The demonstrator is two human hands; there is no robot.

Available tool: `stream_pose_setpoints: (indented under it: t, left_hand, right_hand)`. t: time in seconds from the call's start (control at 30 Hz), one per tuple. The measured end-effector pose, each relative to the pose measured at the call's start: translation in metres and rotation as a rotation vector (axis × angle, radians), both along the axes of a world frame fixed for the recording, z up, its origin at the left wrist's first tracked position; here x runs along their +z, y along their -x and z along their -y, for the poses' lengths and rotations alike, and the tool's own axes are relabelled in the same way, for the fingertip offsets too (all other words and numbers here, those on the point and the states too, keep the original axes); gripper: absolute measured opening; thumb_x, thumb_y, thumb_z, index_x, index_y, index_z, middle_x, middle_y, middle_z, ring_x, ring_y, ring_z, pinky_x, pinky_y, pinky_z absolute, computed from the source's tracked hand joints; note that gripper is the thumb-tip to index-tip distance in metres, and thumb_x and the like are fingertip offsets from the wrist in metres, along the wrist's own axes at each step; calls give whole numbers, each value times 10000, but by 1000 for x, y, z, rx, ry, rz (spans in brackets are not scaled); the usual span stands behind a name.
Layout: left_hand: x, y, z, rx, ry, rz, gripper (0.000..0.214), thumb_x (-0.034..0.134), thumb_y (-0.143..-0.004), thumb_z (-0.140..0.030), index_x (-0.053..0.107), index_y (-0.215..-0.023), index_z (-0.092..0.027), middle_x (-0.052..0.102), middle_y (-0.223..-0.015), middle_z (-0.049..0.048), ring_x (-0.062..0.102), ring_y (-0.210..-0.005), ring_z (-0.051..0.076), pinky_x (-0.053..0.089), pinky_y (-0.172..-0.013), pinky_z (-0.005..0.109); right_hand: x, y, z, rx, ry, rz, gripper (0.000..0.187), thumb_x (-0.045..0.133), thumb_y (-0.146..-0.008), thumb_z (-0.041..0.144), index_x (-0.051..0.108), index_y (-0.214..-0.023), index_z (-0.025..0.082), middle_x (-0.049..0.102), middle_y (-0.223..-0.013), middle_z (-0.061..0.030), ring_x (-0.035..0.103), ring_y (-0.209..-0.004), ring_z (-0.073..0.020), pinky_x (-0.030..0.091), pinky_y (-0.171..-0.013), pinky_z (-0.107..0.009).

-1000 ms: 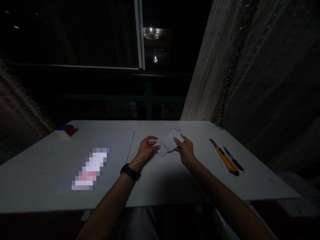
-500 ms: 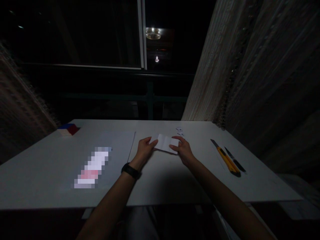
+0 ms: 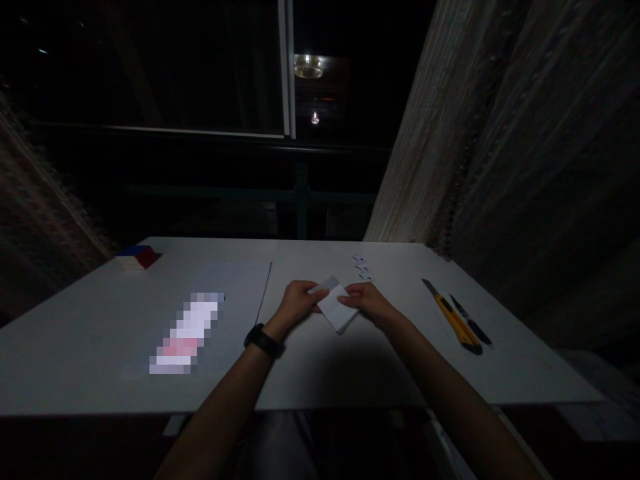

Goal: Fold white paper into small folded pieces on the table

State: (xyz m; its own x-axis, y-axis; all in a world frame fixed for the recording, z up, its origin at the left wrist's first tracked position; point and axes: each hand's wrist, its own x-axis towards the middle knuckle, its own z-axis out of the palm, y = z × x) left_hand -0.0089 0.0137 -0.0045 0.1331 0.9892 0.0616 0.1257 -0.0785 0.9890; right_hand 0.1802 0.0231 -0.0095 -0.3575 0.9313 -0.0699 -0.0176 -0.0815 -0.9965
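A small piece of folded white paper [image 3: 338, 311] is held between my two hands over the middle of the white table. My left hand [image 3: 299, 301], with a black watch on the wrist, pinches its left corner, thumb on top. On the opposite corner, my right hand [image 3: 369, 302] grips with the thumb above and the fingers beneath. The paper is turned so that one corner points toward me. Just beyond my right hand lie several small paper pieces [image 3: 363, 267] with dark marks, in a short row.
To the right lie a yellow utility knife [image 3: 453, 319] and a dark, slim knife or pen [image 3: 469, 320]. A large white sheet [image 3: 240, 300], partly pixelated, covers the left side. A blue, red and white block [image 3: 137, 257] sits at the far left. Curtains flank the table [image 3: 400, 373].
The paper has turned from lying sideways to having a corner toward me, and looks more compact. Both hands have shifted slightly, uncovering more of the small marked pieces.
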Motion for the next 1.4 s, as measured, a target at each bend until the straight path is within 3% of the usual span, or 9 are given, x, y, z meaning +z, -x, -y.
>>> stream_pose_setpoints:
  t: [0.2, 0.37, 0.5, 0.63, 0.73, 0.83, 0.93, 1.13, 1.4]
  left_hand:
    - [3, 1, 2, -61, 127, 199, 258, 724, -637, -299, 640, -688, -60, 646, -617, 72, 616, -569, 151, 539, -575, 276]
    - [8, 7, 5, -131, 221, 363, 270, 717, -646, -177, 630, -869, -54, 678, -804, 124, 659, -693, 205, 558, -681, 343]
    - [11, 12, 4, -160, 279, 486, 263, 641, -671, -78, 613, -932, -71, 678, -850, 134, 666, -742, 220, 545, -740, 376]
    - [13, 13, 3, -178, 346, 575, 162, 545, -733, -146, 619, -840, -49, 672, -799, 166, 663, -755, 230, 535, -746, 382]
    - [13, 12, 2, -147, 324, 532, 194, 585, -733, -237, 618, -790, -54, 662, -753, 148, 655, -710, 210, 541, -704, 355]
    - [10, 8, 3, -33, 191, 407, 211, 706, -637, -204, 613, -781, -80, 633, -667, 68, 627, -617, 162, 547, -638, 320]
    - [8, 5, 4, -37, 141, 346, 261, 724, -622, -196, 617, -837, -93, 583, -573, 14, 597, -553, 137, 543, -595, 314]
    - [13, 3, 6, -42, 166, 354, 204, 654, -680, -204, 612, -848, -97, 626, -692, 63, 607, -572, 144, 530, -556, 297]
    - [11, 1, 4, 10, 109, 337, 408, 678, -670, -270, 566, -1036, -126, 636, -646, 39, 595, -540, 136, 494, -524, 267]
  right_hand:
    - [3, -4, -3, 13, 55, -19, 323, 777, -505, 264, 686, -776, 115, 683, -659, -48, 584, -550, -134, 403, -565, -257]
    - [5, -4, -3, -61, 78, -119, 405, 776, -486, 212, 693, -875, 132, 682, -674, -42, 572, -567, -132, 380, -564, -260]
    - [8, -4, -2, -91, 72, -153, 290, 753, -482, 181, 716, -765, 126, 669, -642, -38, 541, -553, -120, 348, -545, -255]
    - [9, -4, -1, -80, 65, -159, 226, 730, -483, 177, 722, -704, 134, 662, -614, -34, 522, -531, -115, 336, -543, -260]
    - [8, -4, 0, -28, 18, -136, 234, 725, -505, 197, 725, -731, 136, 666, -622, -32, 535, -554, -122, 349, -568, -264]
    - [5, -2, 1, 23, -29, -97, 221, 732, -535, 231, 717, -731, 130, 669, -639, -35, 556, -590, -131, 369, -596, -265]
    - [3, 1, 2, 12, -45, -81, 244, 747, -547, 265, 691, -749, 139, 660, -608, -21, 548, -545, -121, 368, -560, -254]
    - [2, 4, 3, -2, -73, -31, 376, 760, -529, 300, 662, -851, 131, 652, -573, -19, 543, -492, -121, 366, -504, -241]
    - [3, 8, 4, 25, -75, -37, 445, 736, -573, 316, 644, -964, 126, 661, -611, -21, 550, -509, -116, 378, -525, -241]
